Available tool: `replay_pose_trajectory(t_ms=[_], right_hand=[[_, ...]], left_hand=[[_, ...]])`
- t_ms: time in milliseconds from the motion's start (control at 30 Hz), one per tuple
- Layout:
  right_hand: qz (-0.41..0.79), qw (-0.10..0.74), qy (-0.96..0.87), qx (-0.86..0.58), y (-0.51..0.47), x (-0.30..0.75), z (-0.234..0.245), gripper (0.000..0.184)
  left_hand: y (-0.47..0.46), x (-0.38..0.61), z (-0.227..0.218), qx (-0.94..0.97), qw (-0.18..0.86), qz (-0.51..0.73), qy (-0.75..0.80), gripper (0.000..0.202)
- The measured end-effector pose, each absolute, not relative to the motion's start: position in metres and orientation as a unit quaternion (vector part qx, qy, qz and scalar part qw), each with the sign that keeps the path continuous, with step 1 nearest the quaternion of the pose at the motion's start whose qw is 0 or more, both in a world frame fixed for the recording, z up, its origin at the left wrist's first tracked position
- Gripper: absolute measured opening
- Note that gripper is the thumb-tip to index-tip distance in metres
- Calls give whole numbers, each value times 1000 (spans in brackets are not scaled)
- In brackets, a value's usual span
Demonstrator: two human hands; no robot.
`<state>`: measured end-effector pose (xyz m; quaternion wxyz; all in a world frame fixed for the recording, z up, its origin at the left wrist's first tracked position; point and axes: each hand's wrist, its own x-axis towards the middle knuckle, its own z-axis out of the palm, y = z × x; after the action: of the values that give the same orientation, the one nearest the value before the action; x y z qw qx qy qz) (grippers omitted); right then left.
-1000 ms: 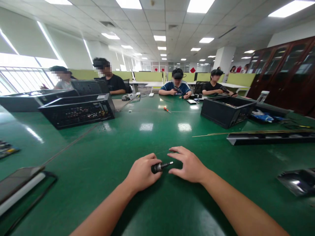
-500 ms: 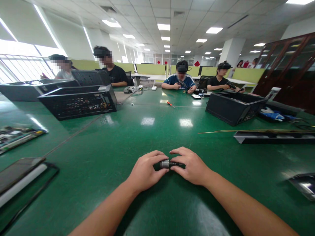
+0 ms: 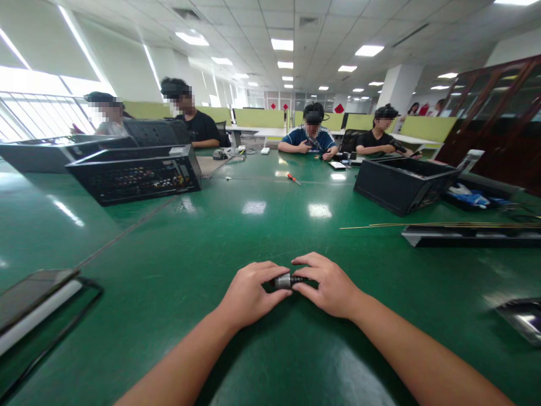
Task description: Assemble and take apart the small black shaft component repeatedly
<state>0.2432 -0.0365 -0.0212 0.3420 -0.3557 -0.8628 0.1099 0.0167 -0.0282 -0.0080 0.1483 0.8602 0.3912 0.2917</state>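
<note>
A small dark metal tool (image 3: 285, 281) with a grey collar and a thin shaft lies level just above the green table (image 3: 236, 237), in front of me. My left hand (image 3: 249, 296) is closed round its thicker left end. My right hand (image 3: 327, 285) pinches the thin right end between thumb and fingers. Most of the tool is hidden by my fingers; only the middle collar shows.
An open black computer case (image 3: 135, 180) stands at the back left, another black case (image 3: 401, 183) at the back right. A black strip with thin rods (image 3: 469, 234) lies right. A dark flat panel (image 3: 34, 307) sits near left. An orange screwdriver (image 3: 291, 179) lies far off. Several people sit across the table.
My right hand has closed in from open beside the tool to pinching its thin end. The left hand keeps its hold. The view has tilted slightly.
</note>
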Motion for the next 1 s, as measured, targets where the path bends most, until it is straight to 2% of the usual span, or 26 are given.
replay_pose_trajectory(t_ms=[1000], right_hand=[[113, 362, -855, -353, -37, 243, -21, 17]], left_hand=[[-29, 15, -8, 865, 125, 312, 373, 28]])
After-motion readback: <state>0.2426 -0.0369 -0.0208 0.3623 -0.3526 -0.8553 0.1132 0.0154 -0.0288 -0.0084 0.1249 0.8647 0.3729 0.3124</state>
